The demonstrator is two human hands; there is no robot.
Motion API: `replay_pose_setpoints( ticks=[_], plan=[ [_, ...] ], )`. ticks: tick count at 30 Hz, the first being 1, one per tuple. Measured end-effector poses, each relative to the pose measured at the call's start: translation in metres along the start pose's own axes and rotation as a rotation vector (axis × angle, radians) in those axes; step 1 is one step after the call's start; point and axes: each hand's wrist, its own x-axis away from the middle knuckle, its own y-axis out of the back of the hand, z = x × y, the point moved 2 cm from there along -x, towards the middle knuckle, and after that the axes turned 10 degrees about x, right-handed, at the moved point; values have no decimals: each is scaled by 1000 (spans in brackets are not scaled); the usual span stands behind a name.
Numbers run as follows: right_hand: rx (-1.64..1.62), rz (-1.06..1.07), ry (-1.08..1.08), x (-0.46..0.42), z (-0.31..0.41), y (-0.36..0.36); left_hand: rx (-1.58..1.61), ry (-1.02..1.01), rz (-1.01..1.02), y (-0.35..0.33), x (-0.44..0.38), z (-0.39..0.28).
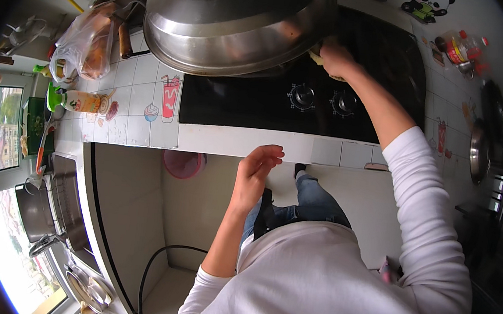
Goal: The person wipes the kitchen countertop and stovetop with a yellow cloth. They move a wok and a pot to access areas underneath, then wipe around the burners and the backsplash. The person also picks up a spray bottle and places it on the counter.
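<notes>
A large stainless steel wok lid [236, 40] with a dark glass centre covers a pan at the top of the view, over the black glass cooktop [247, 106]. My right hand [339, 59] is beside the lid's right rim, above the cooktop, with a yellowish cloth [317, 59] in its grip. Part of the cloth shows under the fingers; whether the hand also touches the pan is hidden. In front of the counter edge, my left hand [257, 171] hangs in the air with loosely bent fingers and nothing in it.
Two control knobs [304, 96] sit on the cooktop's front. To the left are a plastic bag [91, 43], a green-capped bottle [80, 101] and a sink [73, 202]. Several bottles [462, 50] stand at right. Below the counter is a pink bucket [182, 164].
</notes>
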Motion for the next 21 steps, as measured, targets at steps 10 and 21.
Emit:
replay_pose_setpoints(
  ticks=[10, 21],
  plan=[
    [-35, 174, 105, 77, 22, 2, -48, -21, 67, 38, 22, 4],
    [-311, -208, -10, -16, -29, -59, -118, 77, 93, 30, 10, 17]
  ],
)
